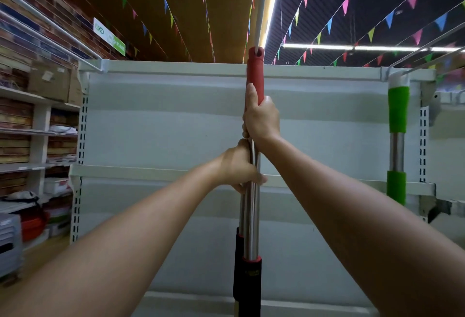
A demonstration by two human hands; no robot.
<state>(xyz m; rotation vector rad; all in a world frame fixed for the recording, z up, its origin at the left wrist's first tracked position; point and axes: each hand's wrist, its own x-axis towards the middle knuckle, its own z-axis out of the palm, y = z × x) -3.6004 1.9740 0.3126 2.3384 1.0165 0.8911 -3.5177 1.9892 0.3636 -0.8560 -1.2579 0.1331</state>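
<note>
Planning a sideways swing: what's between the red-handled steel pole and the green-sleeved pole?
Nothing, in the head view; only the white metal shelf panel behind.

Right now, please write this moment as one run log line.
left hand: holds steel poles | right hand: holds red handle | poles upright
</note>
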